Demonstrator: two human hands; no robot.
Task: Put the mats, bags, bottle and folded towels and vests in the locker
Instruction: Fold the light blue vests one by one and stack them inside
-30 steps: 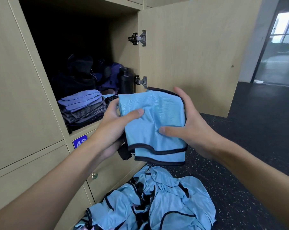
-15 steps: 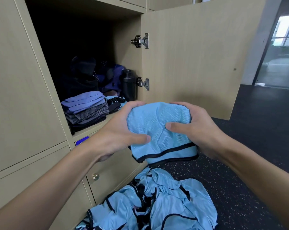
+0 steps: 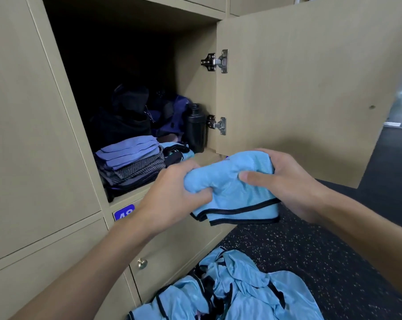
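A folded light-blue vest (image 3: 234,192) with black trim is held in front of the open locker (image 3: 149,172), just below its shelf edge. My left hand (image 3: 172,199) grips its left end and my right hand (image 3: 287,181) grips its right end. Inside the locker lies a stack of folded purple and grey towels (image 3: 130,162), another folded blue vest (image 3: 186,153) beside it, a black bottle (image 3: 196,128) at the right wall, and dark and purple bags (image 3: 137,112) at the back.
A heap of loose blue vests (image 3: 230,292) lies on the dark speckled floor (image 3: 322,262) below. The locker door (image 3: 310,88) stands open to the right. Shut lockers surround the open one; a knob (image 3: 141,263) sticks out of the lower door.
Both hands have bunched the folded vest tighter and lowered it slightly; it was held flat and upright a second ago, now it is rolled over at the top.
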